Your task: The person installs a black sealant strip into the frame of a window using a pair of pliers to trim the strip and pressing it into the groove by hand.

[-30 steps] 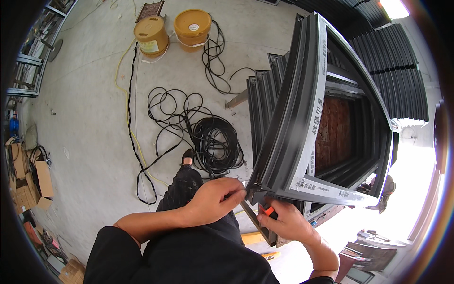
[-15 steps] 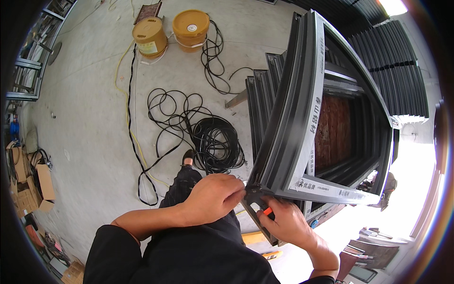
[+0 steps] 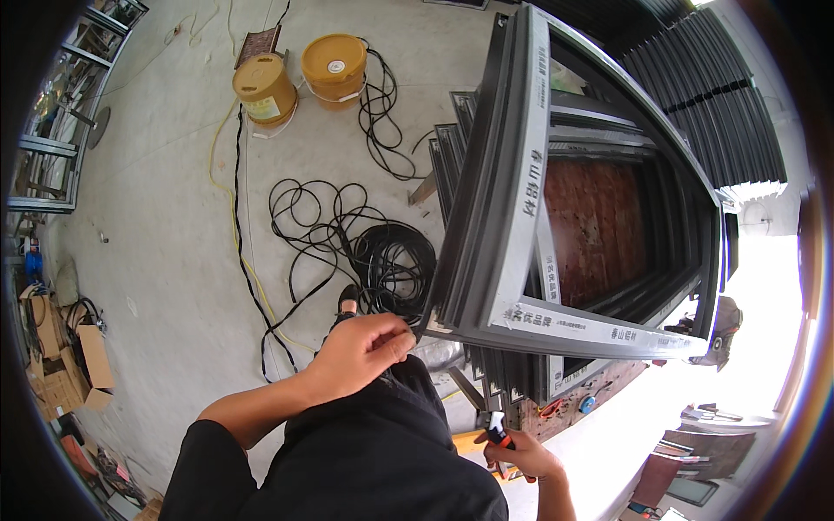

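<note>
My left hand (image 3: pixel 360 353) is closed in a pinch beside the near corner of a dark grey metal frame (image 3: pixel 565 337). A thin dark edge shows at its fingertips; what they hold is too small to make out. Lower and to the right, my right hand (image 3: pixel 526 457) grips pliers with orange-and-black handles (image 3: pixel 498 433), their pale metal head pointing up and away from the frame. The frame carries white printed film along its faces and lies on top of a stack of similar frames (image 3: pixel 449 165).
A black cable coil (image 3: pixel 395 269) lies on the floor beyond my left hand. Two yellow lidded buckets (image 3: pixel 334 68) stand farther off. Red-handled tools (image 3: pixel 551 408) and a blue round item (image 3: pixel 587 405) rest on a board under the stack. Cardboard boxes (image 3: pixel 94 356) sit far left.
My right hand has come away from the frame corner, moving down toward me with the pliers. My left hand has shifted slightly left and down, still pinched. The frame now appears farther left.
</note>
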Demonstrator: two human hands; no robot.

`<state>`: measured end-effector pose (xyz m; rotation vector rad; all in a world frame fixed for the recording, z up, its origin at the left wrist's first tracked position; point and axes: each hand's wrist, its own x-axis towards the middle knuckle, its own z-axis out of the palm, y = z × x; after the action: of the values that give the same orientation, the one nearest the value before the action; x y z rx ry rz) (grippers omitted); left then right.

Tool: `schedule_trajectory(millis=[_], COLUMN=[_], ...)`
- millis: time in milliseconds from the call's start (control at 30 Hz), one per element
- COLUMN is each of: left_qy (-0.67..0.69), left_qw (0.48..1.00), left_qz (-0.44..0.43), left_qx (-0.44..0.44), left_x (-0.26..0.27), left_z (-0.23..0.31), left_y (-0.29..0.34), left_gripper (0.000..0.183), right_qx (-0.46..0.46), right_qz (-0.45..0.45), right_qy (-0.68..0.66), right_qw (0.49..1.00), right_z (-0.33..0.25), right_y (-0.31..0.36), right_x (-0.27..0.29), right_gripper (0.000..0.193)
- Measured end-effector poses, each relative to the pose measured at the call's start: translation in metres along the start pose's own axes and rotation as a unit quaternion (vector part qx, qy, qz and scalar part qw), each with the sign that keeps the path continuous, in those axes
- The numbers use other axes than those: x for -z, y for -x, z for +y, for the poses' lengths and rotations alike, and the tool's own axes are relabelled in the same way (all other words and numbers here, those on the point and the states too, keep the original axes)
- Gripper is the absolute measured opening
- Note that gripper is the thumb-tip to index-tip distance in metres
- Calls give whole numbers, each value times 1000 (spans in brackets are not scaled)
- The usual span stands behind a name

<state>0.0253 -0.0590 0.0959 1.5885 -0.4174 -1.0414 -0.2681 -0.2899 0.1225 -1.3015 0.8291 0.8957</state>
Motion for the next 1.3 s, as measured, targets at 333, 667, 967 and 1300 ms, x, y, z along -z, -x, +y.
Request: schedule_trajectory(millis=[333, 667, 967, 1300], left_qy=[285, 379, 303, 128], left_qw=[950, 917, 948, 990], left_qz=[21, 50, 15, -23], left_qx=[128, 111, 95, 58], left_x=[-23, -42, -29, -4], left_z=[13, 15, 8, 7], left_y=[8, 10, 9, -30], left_gripper=[22, 15, 25, 31], right_qx=[-18, 411, 487, 459], right_qz=[602, 251, 326, 270], right_qy=[-7, 145, 98, 109], right_qw=[798, 864, 805, 839], right_z=[251, -19, -77, -81], right_y=[-50, -64, -87, -87], right_x=[124, -48, -95, -102], right_gripper=[42, 50, 36, 14])
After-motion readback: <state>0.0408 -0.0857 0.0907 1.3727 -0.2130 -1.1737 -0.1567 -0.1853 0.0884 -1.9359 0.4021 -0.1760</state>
